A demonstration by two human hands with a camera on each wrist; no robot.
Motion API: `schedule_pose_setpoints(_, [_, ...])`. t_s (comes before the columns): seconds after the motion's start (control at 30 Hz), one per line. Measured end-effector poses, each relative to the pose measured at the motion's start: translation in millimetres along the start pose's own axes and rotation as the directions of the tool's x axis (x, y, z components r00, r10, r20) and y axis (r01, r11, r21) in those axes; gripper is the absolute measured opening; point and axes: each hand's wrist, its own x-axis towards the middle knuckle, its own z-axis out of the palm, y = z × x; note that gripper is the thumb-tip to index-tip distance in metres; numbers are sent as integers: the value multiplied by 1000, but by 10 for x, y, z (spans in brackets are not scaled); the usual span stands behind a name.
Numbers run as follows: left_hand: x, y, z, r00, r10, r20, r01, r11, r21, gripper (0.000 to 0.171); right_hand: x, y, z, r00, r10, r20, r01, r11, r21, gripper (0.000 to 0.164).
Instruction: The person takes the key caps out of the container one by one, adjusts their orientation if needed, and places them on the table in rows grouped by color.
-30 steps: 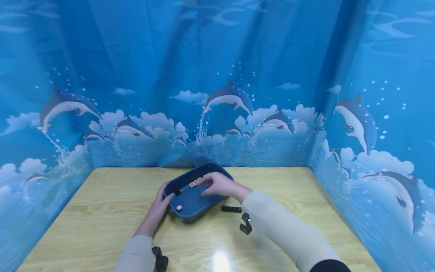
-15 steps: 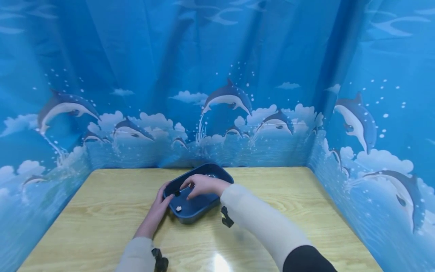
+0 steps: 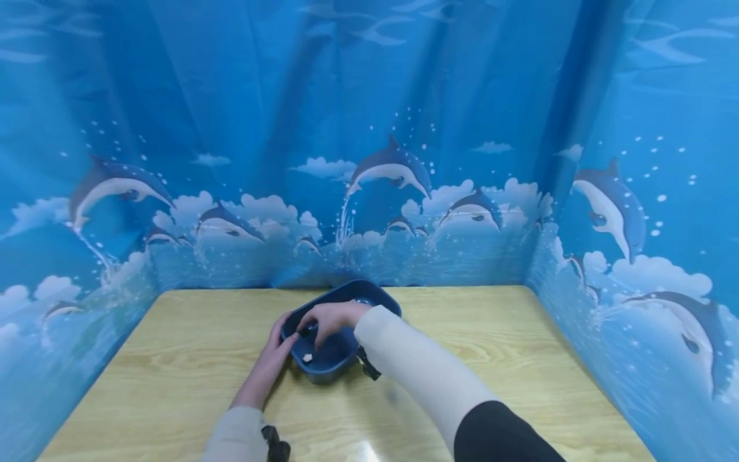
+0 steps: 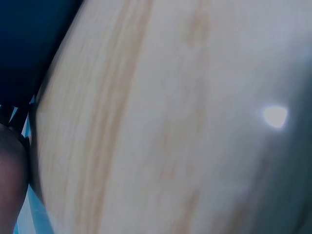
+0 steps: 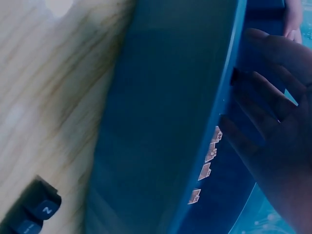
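A dark blue plastic bin (image 3: 324, 376) stands tilted across the back of the table. My left hand (image 3: 274, 350) grips its left end, thumb over the rim and fingers along the outside. My right hand (image 3: 333, 318) reaches down inside the bin, fingers spread and slightly bent. A small black piece (image 5: 235, 76) lies right by its fingertips in the right wrist view. Near the bin's front left corner rests a small white piece (image 3: 308, 358). Several small pale squarish pieces (image 5: 210, 152) line up within the bin, mostly hidden by the right hand in the head view.
Black keycaps (image 5: 45, 204) with white characters sit in a row on the wooden table (image 3: 173, 359), just outside the bin. A blue dolphin-print curtain (image 3: 277, 128) encloses the table at the back and sides. Light glares off the tabletop near the front.
My right hand has moved left and lower within the bin, from the pale pieces toward the black piece. The left hand keeps its grip on the bin.
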Motion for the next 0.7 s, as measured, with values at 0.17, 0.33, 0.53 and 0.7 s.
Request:
schedule_pose_setpoints(0.17, [-7, 10, 26, 1000, 2, -7, -2, 1000, -6, 64, 68, 10, -2, 999, 34, 26, -33, 999, -28, 54])
schedule_pose_setpoints(0.33, [-8, 8, 47, 999, 44, -20, -44, 999, -9, 61, 88, -20, 18, 997, 60, 48, -57, 996, -68, 55])
schedule_pose_setpoints(0.53, [-2, 5, 34, 999, 25, -22, -25, 1000, -1, 61, 94, -49, 17, 992, 82, 97, -72, 992, -106, 57])
schedule_pose_setpoints(0.7, [9, -7, 11, 999, 43, -21, -43, 999, -8, 61, 119, -33, 24, 983, 92, 160, -73, 990, -124, 52])
